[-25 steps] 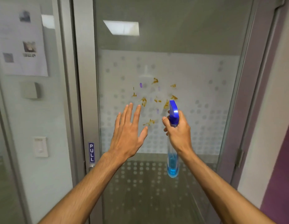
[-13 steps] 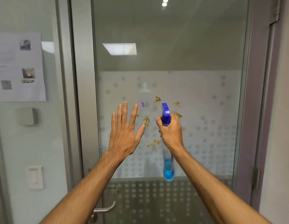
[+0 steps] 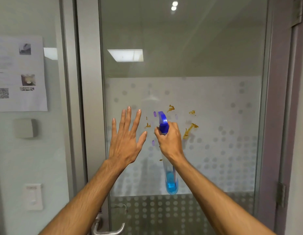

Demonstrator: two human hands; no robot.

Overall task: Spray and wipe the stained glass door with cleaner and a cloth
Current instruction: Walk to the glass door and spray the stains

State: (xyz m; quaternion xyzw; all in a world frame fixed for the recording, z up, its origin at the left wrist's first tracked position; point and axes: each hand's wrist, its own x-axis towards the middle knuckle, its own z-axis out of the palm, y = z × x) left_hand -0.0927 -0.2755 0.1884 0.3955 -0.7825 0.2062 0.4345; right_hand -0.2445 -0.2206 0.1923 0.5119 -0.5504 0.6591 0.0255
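The glass door (image 3: 215,56) fills the view, with a frosted dotted band across its middle. Brown-orange stains (image 3: 189,129) and a few purple marks are scattered on the band at hand height. My right hand (image 3: 170,141) grips a clear spray bottle (image 3: 171,180) with a blue trigger head and a little blue liquid at the bottom, nozzle pointed at the stains. My left hand (image 3: 126,138) is raised flat beside it, fingers spread, holding nothing, close to the glass. No cloth is in view.
The door's metal frame (image 3: 89,99) runs down the left, with a lever handle (image 3: 108,229) at the bottom. Left of it is a wall panel with a paper notice (image 3: 20,73), a small grey box (image 3: 25,128) and a switch (image 3: 33,196). A hinge (image 3: 281,194) sits at right.
The view has tilted upward, so door and stains sit lower in frame. Both hands stay raised before the stains; the bottle has shifted slightly left relative to them.
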